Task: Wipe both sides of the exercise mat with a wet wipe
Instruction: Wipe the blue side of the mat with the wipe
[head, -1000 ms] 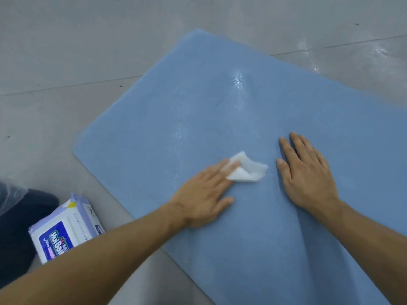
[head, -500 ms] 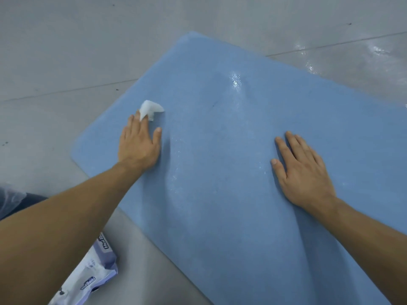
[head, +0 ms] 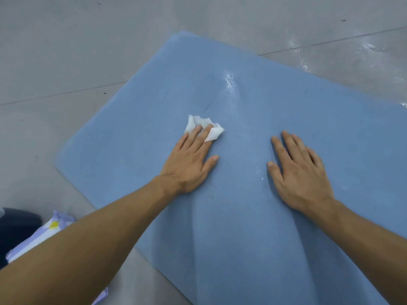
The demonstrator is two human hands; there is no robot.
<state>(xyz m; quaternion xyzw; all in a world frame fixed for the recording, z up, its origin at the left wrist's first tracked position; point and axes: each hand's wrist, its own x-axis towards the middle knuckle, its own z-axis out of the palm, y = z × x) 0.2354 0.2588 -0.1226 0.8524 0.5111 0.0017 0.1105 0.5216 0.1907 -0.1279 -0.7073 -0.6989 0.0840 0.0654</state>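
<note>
A blue exercise mat [head: 253, 227] lies flat on the grey floor and fills most of the view, with damp shiny streaks near its middle. My left hand [head: 189, 164] presses a crumpled white wet wipe [head: 203, 126] onto the mat with straight fingers; the wipe sticks out past the fingertips. My right hand [head: 299, 172] lies flat on the mat to the right, fingers spread, holding nothing.
A purple and white pack of wet wipes [head: 44, 236] lies on the floor at the lower left, partly hidden by my left forearm. Something dark [head: 15, 230] sits beside it. Wet patches [head: 370, 49] shine on the grey tiled floor at the upper right.
My left hand slid the wipe from the middle out to the mat's left edge, then back right toward the middle. My right hand has stayed flat in place.
</note>
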